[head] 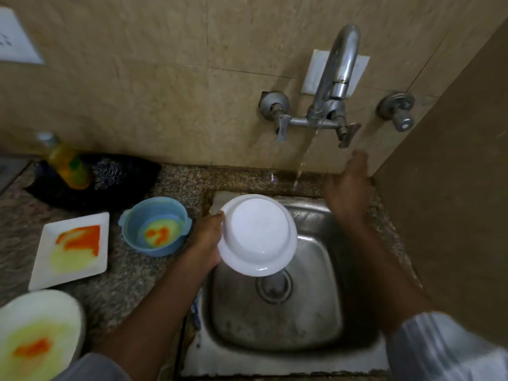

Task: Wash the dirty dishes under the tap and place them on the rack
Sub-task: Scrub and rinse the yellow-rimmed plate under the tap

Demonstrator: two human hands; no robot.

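- White plastic, a bowl (258,235), is pinched at its rim by the left hand (207,243), bottom facing the camera, over the sink (275,306); it is judged to be tilted so the inside can meet the water.
- The right hand (347,188) is held spread and empty beside the running stream, below the tap (334,86), probably just off the lever.
- On the bench (176,182) to the left, a blue bowl (155,226), a square plate (71,248) and a round plate (38,339) are left stained orange and yellow, judged waiting for their turn.
- A yellow bottle (67,163) stands behind them; no label can be read.
- No rack is seen.
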